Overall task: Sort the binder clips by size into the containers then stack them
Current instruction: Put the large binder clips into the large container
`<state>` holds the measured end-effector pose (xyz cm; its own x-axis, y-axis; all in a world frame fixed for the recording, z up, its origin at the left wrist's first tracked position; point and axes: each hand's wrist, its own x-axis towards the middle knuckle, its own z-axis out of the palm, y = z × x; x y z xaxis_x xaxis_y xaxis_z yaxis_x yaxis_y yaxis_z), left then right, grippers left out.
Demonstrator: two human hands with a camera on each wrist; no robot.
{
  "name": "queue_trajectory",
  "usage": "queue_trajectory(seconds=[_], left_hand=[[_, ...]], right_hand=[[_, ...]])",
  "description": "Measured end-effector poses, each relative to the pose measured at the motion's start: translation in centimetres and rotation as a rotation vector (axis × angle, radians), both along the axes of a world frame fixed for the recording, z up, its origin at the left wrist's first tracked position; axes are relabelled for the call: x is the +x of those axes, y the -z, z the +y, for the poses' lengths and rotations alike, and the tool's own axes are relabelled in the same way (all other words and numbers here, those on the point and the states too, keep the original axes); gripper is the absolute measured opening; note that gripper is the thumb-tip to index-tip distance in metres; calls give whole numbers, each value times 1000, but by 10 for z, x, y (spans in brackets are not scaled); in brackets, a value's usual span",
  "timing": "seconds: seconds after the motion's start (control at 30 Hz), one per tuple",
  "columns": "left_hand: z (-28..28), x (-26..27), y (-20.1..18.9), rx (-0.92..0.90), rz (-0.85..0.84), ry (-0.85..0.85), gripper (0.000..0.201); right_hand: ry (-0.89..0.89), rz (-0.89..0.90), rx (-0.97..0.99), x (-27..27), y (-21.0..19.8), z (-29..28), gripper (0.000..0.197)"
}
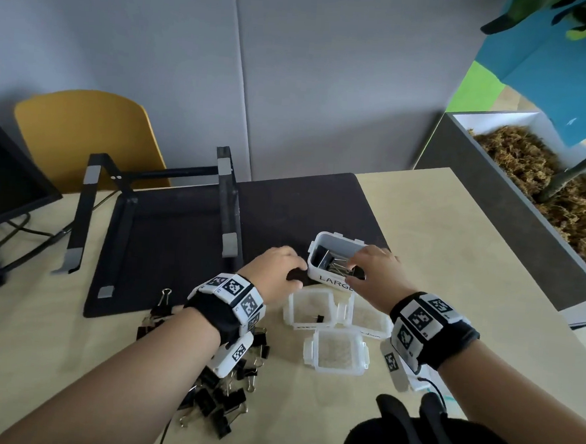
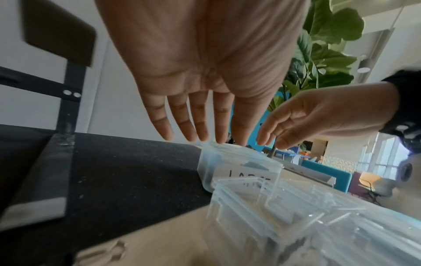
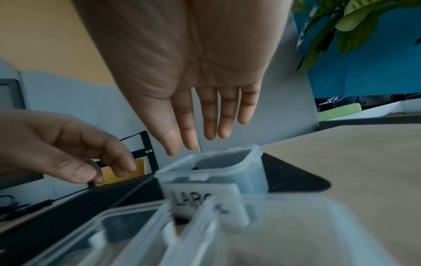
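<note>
While both hands hovered at the container marked LARGE (image 1: 334,258), which sat on the near right corner of the black mat (image 1: 180,249), bare worktop (image 1: 454,249) lay open to its right as far as the planter box (image 1: 511,214) along the right edge. A black stand (image 1: 154,220) crowded the mat's left half. The left hand (image 1: 278,265) was just beside the container's left wall, fingers straight and close together, tips near the rim. The right hand (image 1: 377,275) hung over the opening, fingers extended and slightly parted, gripping nothing I could see. Several big binder clips (image 1: 333,263) lay inside that container. Toward the near edge stood three clear containers: one (image 1: 308,308) held a single small clip (image 1: 319,318), the other two (image 1: 368,317) (image 1: 337,349) showed nothing I could make out. Unsorted clips (image 1: 226,389) were heaped near the worktop's near edge, under the left wrist.
</note>
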<state>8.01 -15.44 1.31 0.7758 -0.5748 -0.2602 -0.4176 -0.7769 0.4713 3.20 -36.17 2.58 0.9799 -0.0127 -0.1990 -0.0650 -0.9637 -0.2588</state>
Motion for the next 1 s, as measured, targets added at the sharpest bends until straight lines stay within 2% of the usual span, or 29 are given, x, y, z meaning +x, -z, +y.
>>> queue_trajectory(seconds=[0.13, 0.23, 0.5, 0.67, 0.73, 0.8, 0.9, 1.0], left_hand=[[33, -22, 2, 51, 115, -26, 29], [61, -36, 5, 120, 170, -35, 30], [131, -61, 16, 249, 183, -92, 30], [159, -70, 25, 205, 120, -137, 17], [166, -74, 29, 143, 88, -203, 20], [171, -77, 33, 118, 85, -230, 34], [176, -79, 38, 142, 129, -196, 59], [175, -78, 38, 148, 145, -166, 68]], right_hand=[[-69, 26, 124, -31, 3, 32, 24], [-95, 53, 198, -50, 8, 58, 24], [-186, 101, 282, -81, 29, 118, 24], [-221, 139, 305, -88, 43, 143, 26], [-241, 147, 304, -91, 47, 153, 29], [-265, 153, 315, -93, 52, 163, 31], [-311, 157, 312, -93, 61, 180, 33], [-335, 133, 213, -91, 66, 192, 32]])
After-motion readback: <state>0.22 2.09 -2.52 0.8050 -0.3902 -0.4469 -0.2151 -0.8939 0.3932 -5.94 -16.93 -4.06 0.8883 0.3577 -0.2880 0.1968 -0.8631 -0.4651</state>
